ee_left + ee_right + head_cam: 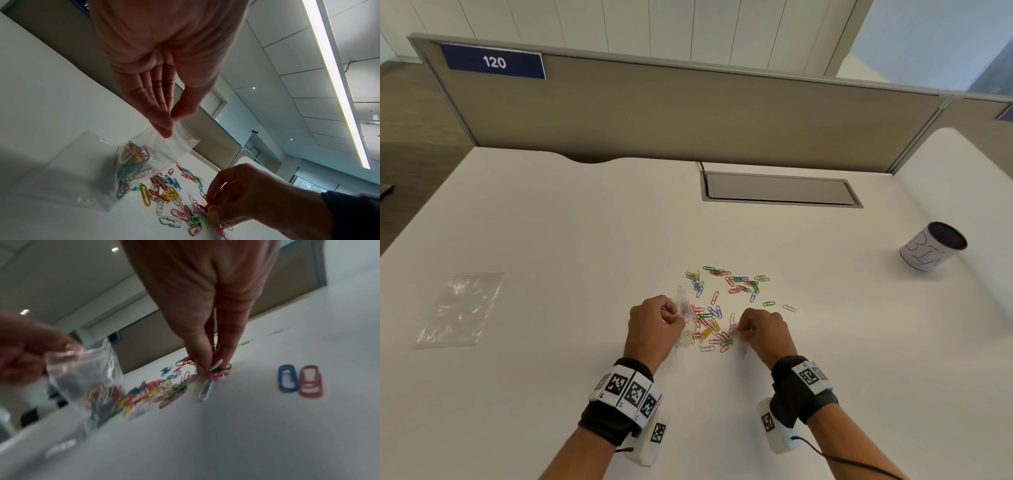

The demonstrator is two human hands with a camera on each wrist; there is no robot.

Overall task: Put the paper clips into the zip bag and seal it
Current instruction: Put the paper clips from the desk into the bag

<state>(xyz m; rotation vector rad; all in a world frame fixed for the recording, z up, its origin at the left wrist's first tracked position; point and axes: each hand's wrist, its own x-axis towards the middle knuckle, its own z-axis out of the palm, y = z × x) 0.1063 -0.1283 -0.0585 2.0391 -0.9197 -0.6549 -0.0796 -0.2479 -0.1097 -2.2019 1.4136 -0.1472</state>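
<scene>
Left hand [654, 325]: pinching the top edge of the bag [115, 165] between thumb and fingers, mouth held up, bottom resting on the table [551, 240]. Inside the bag: a cluster of coloured clips, visible through the clear plastic in the left wrist view.

Right hand [765, 329]: fingertips closed on a small bunch of clips [209, 209], red and yellow among them, at table level just right of the bag.

Loose clips [722, 298]: scattered on the table between the two hands and beyond them, away from the person; a blue and a red one lying side by side right of the right hand in the right wrist view.

Second bag [460, 308]: flat on the table, well left of the left hand.

Cup [931, 246]: far right of the right hand.
</scene>
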